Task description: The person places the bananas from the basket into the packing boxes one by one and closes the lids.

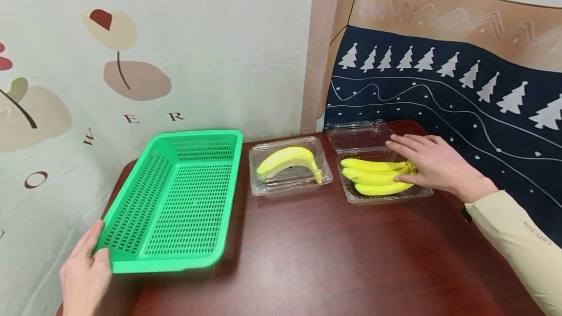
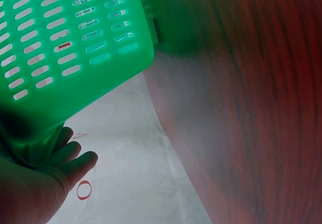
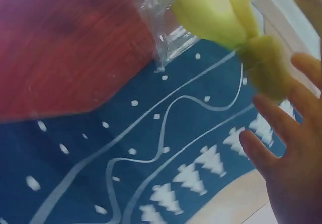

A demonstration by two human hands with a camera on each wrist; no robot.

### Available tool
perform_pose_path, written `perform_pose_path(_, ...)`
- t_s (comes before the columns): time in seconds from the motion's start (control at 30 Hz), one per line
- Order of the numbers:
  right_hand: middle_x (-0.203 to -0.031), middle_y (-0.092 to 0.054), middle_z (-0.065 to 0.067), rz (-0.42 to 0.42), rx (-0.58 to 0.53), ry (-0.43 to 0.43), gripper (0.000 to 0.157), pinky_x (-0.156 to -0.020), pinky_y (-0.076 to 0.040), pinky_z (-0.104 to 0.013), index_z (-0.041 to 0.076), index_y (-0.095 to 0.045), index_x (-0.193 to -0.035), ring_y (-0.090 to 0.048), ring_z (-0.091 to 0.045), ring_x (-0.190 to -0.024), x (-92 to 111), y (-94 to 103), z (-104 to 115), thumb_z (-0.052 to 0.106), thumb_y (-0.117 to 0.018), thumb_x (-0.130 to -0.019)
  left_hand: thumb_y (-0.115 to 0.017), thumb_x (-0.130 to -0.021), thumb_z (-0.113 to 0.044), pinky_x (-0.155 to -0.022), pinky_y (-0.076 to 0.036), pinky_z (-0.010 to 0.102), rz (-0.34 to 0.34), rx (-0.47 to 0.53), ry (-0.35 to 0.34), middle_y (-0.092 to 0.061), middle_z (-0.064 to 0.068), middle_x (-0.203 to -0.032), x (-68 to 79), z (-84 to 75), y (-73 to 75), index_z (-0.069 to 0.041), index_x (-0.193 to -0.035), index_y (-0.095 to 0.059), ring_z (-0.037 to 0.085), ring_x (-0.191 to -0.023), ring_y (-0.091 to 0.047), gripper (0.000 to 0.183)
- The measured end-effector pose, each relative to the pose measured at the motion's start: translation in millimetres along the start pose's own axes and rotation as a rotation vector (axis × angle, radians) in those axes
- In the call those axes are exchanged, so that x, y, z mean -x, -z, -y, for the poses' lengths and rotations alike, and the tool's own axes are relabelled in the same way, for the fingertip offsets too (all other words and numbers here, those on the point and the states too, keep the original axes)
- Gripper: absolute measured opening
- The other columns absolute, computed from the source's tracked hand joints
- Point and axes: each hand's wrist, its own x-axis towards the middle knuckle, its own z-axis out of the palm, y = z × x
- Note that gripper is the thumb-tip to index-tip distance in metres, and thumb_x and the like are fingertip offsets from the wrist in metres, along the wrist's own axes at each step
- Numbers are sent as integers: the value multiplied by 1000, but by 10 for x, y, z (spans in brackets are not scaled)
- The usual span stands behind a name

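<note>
The left hand [image 1: 87, 271] grips; the right hand [image 1: 432, 162] is outstretched.

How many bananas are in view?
4 visible: one banana in the middle clear container, three bananas in the open container, their ends partly behind the right hand; more may be hidden.

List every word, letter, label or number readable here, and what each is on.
"O W E R": spaced letters on the pale flowered backdrop.
Small lettering on the right sleeve: too blurred to read.
Mark at the backdrop's left edge: cut off, unreadable.
</note>
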Motion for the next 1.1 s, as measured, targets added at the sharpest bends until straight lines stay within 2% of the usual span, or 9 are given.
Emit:
perform_pose_path(0.1,-158,-45,-21,-92,-157,-131,88,-109,-35,-68,8,-46,-156,-43,-45,-141,53,-13,-26,48,-81,-85,-34,-99,-12,-124,-20,33,-1,-3,16,-28,-18,-165,-2,-9,12,-28,-161,-36,17,-155,-24,64)
perform_pose_path(0.2,-164,-33,-22,-138,-336,-275,92,-113,-29,-71,6,-33,-162,-34,-48,-146,109,-61,-44,47,-75,-91,-34,-99,-12,-123,-20,32,4,-7,31,-28,-17,-166,-4,-16,19,-27,-161,-36,18,-155,-24,64)
perform_pose_path(0.33,-170,-17,-23,-115,-560,-476,99,-112,-23,-76,9,-12,-167,-22,-51,-149,184,-153,-67,51,-67,-96,-33,-99,-12,-121,-21,34,18,-10,42,-26,-17,-166,-6,-22,23,-28,-162,-35,18,-155,-22,64)
perform_pose_path(0.47,-169,-12,-29,-50,-732,-598,102,-107,-29,-78,8,0,-167,-23,-56,-147,236,-248,-102,54,-60,-99,-33,-100,-12,-122,-21,35,20,-9,47,-25,-19,-166,-4,-23,23,-28,-162,-34,16,-155,-21,64)
perform_pose_path(0.6,-167,-9,-32,43,-859,-627,104,-108,-34,-74,3,5,-165,-29,-58,-143,273,-336,-108,56,-58,-100,-34,-100,-13,-125,-18,35,6,-8,40,-27,-19,-165,-3,-17,18,-27,-161,-36,15,-155,-22,63)
perform_pose_path(0.77,-163,-16,-36,118,-957,-641,105,-109,-37,-70,0,6,-164,-36,-53,-135,295,-422,-69,57,-56,-101,-34,-100,-13,-126,-17,37,1,-11,27,-28,-18,-165,-6,-12,12,-26,-161,-36,15,-155,-21,63)
perform_pose_path(1.0,-161,-24,-34,120,-1003,-615,101,-112,-30,-71,2,-1,-165,-33,-48,-134,273,-504,-12,54,-59,-101,-33,-100,-13,-124,-19,38,21,-17,31,-26,-14,-167,-19,-26,6,-26,-162,-34,18,-156,-21,63)
perform_pose_path(1.03,-160,-26,-33,118,-1009,-609,100,-112,-32,-69,3,-2,-166,-34,-47,-133,267,-516,-6,53,-59,-101,-33,-100,-13,-124,-19,39,23,-19,30,-26,-13,-167,-21,-30,5,-26,-162,-34,19,-156,-21,63)
perform_pose_path(1.1,-156,-33,-31,116,-1011,-599,97,-110,-41,-55,4,-5,-166,-38,-43,-130,263,-541,2,52,-58,-102,-33,-100,-12,-122,-21,38,25,-23,29,-27,-13,-167,-24,-36,0,-26,-162,-33,20,-155,-22,64)
